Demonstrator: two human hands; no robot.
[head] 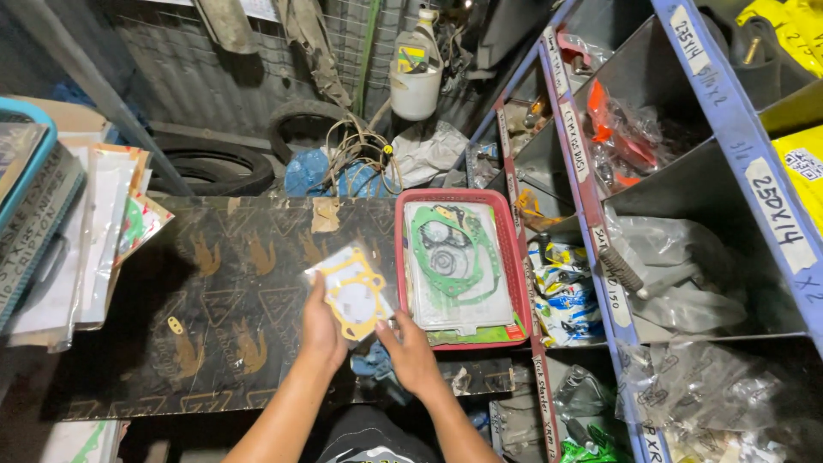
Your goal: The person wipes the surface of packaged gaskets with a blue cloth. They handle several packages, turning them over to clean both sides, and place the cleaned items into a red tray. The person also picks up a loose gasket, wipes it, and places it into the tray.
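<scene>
Blue steel shelving fills the right side, near to far; bins hold clear-bagged parts, orange parts, yellow packs. Paper labels run along the shelf edges.

Table centre-left, topped with a dark printed sheet carrying a repeating gold pattern.

Far behind the table: stacked black tyres, a coil of wire, a white plastic jug up against the corrugated wall.

Left edge: pile of packaged gasket sets leaning on the table, with a blue-rimmed case further left.

Red plastic basket sits on the table's right end, just beside the shelving. It holds bagged gasket sets; the top one is a green gasket in a clear sleeve.

Yellow gasket in a clear bag is held up above the table, centre frame, just left of the basket and not touching it.

Left hand grips the bag's near-left edge, fingers closed on it from below. Right hand is at the bag's near-right corner, fingers pinching that corner.

A loose small tan gasket lies on the table, left of the hands.
</scene>
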